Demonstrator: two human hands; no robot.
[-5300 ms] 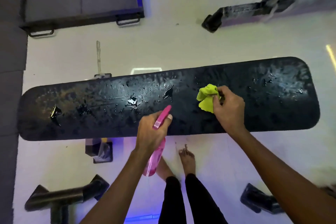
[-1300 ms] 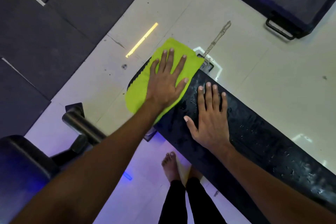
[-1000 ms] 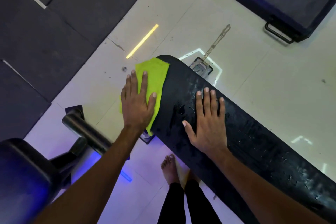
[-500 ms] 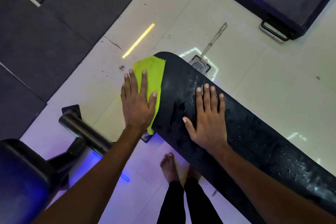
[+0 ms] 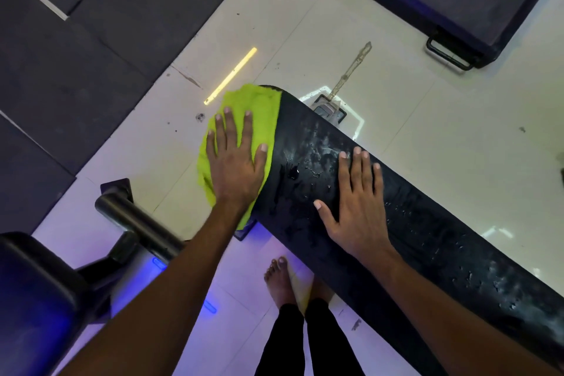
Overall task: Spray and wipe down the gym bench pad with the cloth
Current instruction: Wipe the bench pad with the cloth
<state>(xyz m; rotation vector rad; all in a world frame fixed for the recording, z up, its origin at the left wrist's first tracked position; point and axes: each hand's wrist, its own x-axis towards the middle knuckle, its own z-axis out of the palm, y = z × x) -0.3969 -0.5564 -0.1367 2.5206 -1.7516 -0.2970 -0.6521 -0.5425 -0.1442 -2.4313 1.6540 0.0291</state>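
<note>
The black bench pad (image 5: pixel 427 238) runs from the upper middle down to the lower right, wet with droplets. A lime-green cloth (image 5: pixel 256 107) is spread over its rounded far-left end. My left hand (image 5: pixel 235 162) lies flat on the cloth, fingers spread, pressing it onto the pad. My right hand (image 5: pixel 357 201) rests flat and bare on the pad just right of the cloth, holding nothing. The spray bottle is out of sight.
A dark metal frame tube (image 5: pixel 137 223) and a black padded seat (image 5: pixel 33 293) stand at the lower left. My bare feet (image 5: pixel 280 284) are on the white tile below the pad. Dark rubber mats (image 5: pixel 76 40) lie at left; a platform with handles (image 5: pixel 448 55) sits at upper right.
Five seconds ago I held a pink spray bottle in the left hand and the bunched cloth in the right. Over the last second the left hand has slid the flat cloth leftward on the pad's end.
</note>
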